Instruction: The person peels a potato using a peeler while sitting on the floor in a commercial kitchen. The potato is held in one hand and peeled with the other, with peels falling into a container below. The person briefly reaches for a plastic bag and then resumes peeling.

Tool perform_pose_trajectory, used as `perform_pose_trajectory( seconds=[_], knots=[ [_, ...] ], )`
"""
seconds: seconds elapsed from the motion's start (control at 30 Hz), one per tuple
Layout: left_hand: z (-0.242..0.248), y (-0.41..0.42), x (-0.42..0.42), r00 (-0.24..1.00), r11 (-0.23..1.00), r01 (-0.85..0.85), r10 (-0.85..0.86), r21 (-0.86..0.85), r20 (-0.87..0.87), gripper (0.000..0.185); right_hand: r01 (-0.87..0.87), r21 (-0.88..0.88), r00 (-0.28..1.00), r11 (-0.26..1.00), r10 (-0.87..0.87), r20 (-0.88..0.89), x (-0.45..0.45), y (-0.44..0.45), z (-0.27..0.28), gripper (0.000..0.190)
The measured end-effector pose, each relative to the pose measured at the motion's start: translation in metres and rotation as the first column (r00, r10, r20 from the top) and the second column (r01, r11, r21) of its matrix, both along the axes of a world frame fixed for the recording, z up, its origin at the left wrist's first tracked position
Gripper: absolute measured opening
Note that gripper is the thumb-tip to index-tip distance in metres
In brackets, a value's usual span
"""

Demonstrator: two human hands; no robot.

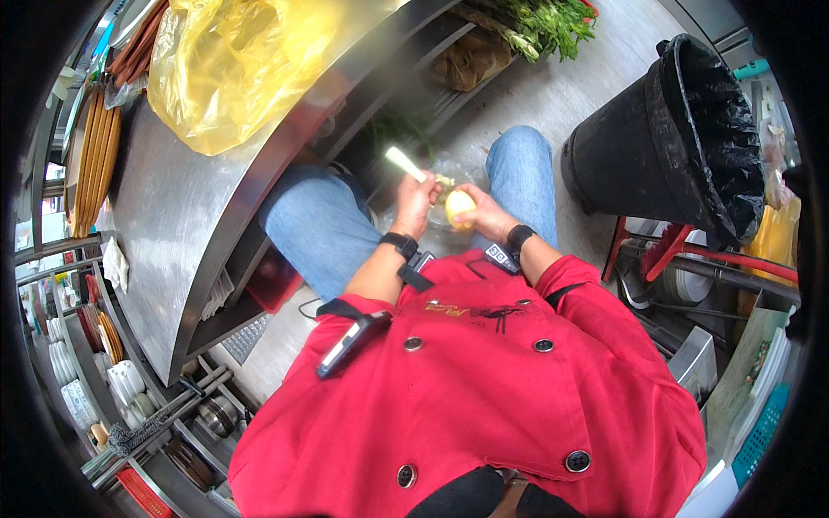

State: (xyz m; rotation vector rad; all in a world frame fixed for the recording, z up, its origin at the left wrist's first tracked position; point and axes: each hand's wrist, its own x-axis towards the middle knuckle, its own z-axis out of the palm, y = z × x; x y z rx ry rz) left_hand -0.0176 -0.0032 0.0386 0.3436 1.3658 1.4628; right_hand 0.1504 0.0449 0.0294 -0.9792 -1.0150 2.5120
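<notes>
Between my knees, my left hand [418,197] grips a hand tool with a pale green-white handle [405,164], which looks like a peeler. Its working end is hard to make out among bits of yellowish peel [444,181]. Close beside it, my right hand [487,213] holds a peeled, pale yellow potato [460,206], fingers wrapped around its far side. The two hands nearly meet at the potato. Below them a clear plastic bag [447,165] spreads on the floor, partly hidden by my hands and legs.
A steel worktable [175,188] bearing a yellow plastic bag [239,71] runs along my left. Leafy greens [550,29] lie on its low shelf. At right a black bin [628,142] with a liner stands near a red-handled brush [667,252]. Racks with dishes [126,382] fill the lower left.
</notes>
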Motion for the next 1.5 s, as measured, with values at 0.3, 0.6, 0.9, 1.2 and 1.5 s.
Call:
perform_pose_trajectory(
  seconds=[0.3, 0.6, 0.9, 1.2, 1.5],
  knots=[
    [0.006, 0.002, 0.0, 1.0, 0.998, -0.021, 0.021, -0.061, -0.011, 0.005, -0.034, 0.092, 0.994, 0.995, 0.024, 0.107, -0.002, 0.002, -0.002, 0.053],
    [0.001, 0.001, 0.01, 0.986, 0.987, 0.163, -0.163, -0.017, -0.03, 0.007, -0.127, 0.302, 0.965, 0.945, 0.046, 0.26, -0.001, 0.001, 0.003, 0.057],
    [-0.005, 0.004, 0.006, 0.993, 0.999, 0.039, -0.043, -0.034, -0.114, 0.009, -0.151, 0.527, 0.952, 0.836, -0.02, 0.305, 0.0, 0.001, -0.006, 0.058],
    [-0.009, 0.004, 0.006, 0.99, 0.997, 0.043, -0.051, -0.064, -0.135, 0.005, -0.275, 0.73, 0.893, 0.625, -0.115, 0.435, -0.003, 0.004, 0.0, 0.056],
    [0.001, 0.0, 0.007, 0.997, 0.997, 0.081, -0.08, -0.02, 0.019, 0.006, -0.228, 0.827, 0.899, 0.514, -0.215, 0.381, -0.004, 0.003, -0.002, 0.068]
  ],
)
